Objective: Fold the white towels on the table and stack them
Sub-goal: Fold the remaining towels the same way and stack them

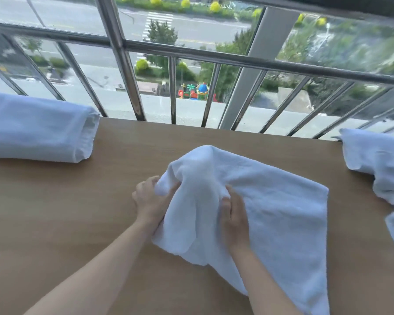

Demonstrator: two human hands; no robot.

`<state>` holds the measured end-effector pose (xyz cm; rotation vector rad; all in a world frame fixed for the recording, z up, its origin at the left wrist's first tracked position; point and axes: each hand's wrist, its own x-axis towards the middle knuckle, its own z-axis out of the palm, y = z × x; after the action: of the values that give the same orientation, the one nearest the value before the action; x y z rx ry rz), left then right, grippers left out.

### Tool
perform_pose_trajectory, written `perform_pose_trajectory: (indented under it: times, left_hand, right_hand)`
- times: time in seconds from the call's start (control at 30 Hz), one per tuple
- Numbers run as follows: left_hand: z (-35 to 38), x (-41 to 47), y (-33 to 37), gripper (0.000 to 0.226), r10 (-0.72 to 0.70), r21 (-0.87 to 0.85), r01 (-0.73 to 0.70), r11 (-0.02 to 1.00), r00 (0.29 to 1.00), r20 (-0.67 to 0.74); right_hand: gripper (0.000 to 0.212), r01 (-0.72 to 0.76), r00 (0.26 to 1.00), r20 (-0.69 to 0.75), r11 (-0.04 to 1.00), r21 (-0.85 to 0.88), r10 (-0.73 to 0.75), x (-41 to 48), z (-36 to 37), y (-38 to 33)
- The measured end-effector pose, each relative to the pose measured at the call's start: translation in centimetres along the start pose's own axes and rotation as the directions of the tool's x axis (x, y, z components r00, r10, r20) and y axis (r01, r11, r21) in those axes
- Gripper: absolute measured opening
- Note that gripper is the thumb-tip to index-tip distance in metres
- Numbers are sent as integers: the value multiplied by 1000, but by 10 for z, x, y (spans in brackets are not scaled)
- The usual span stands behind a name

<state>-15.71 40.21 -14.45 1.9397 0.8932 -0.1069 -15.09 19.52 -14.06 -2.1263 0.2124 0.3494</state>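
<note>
A white towel [278, 210] lies spread over the middle and right of the wooden table [66, 212], its left end bunched and lifted. My left hand [149, 200] grips that bunched end from the left side. My right hand [233, 214] holds the same raised fold from the right, fingers pressed into the cloth. A folded white towel [37, 128] rests at the far left of the table. A loose, crumpled white towel [382, 169] lies at the right edge and runs out of view.
A metal railing [173, 87] and window glass stand right behind the table's far edge, with a street and playground far below. Bare tabletop shows at the front left.
</note>
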Motion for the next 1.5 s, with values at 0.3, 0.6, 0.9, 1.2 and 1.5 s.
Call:
perform_pose_trajectory:
  times: [0.3, 0.6, 0.9, 1.2, 1.5]
  left_hand:
    - [-31, 24, -24, 63, 5, -49, 19, 999, 892, 452]
    - [-54, 9, -47, 33, 114, -242, 57, 968, 764, 635]
    - [-99, 36, -37, 32, 186, -334, 64, 940, 726, 662]
    - [-146, 101, -61, 50, 248, -277, 39, 960, 338, 908]
    - [-167, 143, -47, 66, -61, 9, 162, 987, 320, 946]
  right_hand:
    - [14, -127, 875, -482, 981, -146, 42, -118, 54, 11]
    - [11, -260, 913, -240, 924, 280, 330, -164, 105, 1]
    - [60, -249, 855, -426, 955, 161, 295, -173, 129, -1]
    - [34, 7, 637, -379, 487, 873, 671, -172, 184, -33]
    - [73, -112, 738, -161, 354, 928, 655, -181, 213, -59]
